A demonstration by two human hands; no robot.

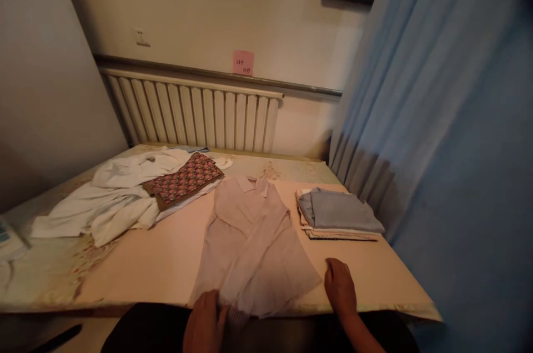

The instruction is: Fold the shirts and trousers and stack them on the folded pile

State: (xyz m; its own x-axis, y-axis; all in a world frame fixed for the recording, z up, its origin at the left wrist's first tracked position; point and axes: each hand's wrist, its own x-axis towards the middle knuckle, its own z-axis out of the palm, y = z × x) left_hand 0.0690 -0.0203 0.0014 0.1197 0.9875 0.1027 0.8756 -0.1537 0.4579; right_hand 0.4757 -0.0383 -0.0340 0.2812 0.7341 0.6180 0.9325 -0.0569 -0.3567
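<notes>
At seven o'clock, my left hand meets the pale shirt; I can't tell whether its fingers grip. At five, my right hand has fingers curled together, just beside the hem. With the shirt at six, I'd keep tension even, smoothing creases, avoiding the folded stack at four.

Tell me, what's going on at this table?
A person has a pale collared shirt spread over the table, its sleeves laid across the front. Their left hand is at its lower hem; the right is beside the hem's other corner, its grip unclear. A folded stack lies to the right, white clothes and a red patterned cloth to the left.
</notes>
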